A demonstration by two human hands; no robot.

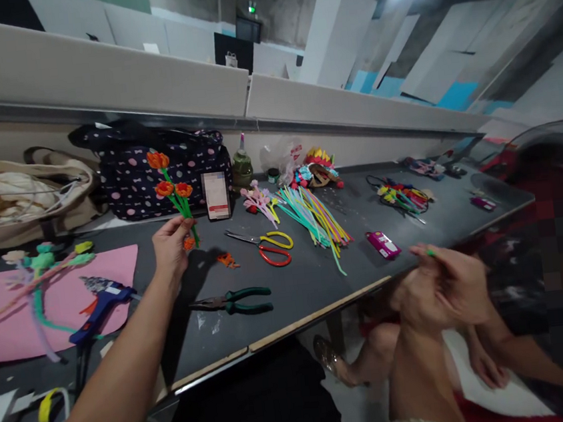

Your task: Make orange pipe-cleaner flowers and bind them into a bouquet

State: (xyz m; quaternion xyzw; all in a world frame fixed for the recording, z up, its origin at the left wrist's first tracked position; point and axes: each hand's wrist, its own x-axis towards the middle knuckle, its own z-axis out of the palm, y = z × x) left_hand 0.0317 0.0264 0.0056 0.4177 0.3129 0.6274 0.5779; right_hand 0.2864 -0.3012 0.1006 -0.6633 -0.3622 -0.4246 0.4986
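Observation:
Pinched between the thumb and fingers of my left hand are the green stems of a bunch of orange flowers, held upright above the dark table. My right hand is off the table's front edge, with its fingers closed. A small green bit shows at the fingertips there; blur and a person's arm close by hide which fingers hold it. Green-handled pliers, scissors with red and yellow handles and a small orange piece lie between my hands.
A blue glue gun rests on a pink sheet at left. Behind are a patterned bag, a phone and a green bottle. Coloured stems and a purple packet lie toward the right.

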